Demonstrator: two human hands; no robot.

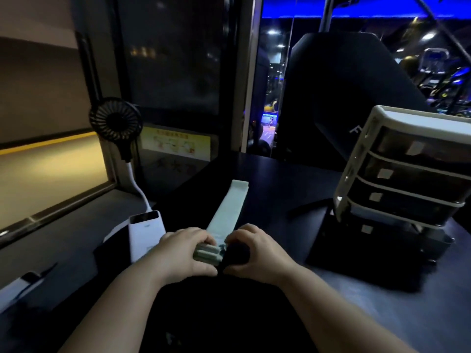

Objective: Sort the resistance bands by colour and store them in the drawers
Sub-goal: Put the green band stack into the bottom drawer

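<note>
One pale green band [226, 207], pinched at its folded end by the left hand [183, 250] and right hand [252, 250].
Both hands sit side by side at 6 o'clock on the table [280, 179], fingers curled on the stacked folds. If either grip slackens, the springy folds could pop open, and the loose tail lying flat toward 12 o'clock may drag crooked. The upper drawers [407, 174] at 2 o'clock look closed, so stowing needs a free hand. The band looks wide, flat and matte, and the dim light could confuse colour-matching.
</note>
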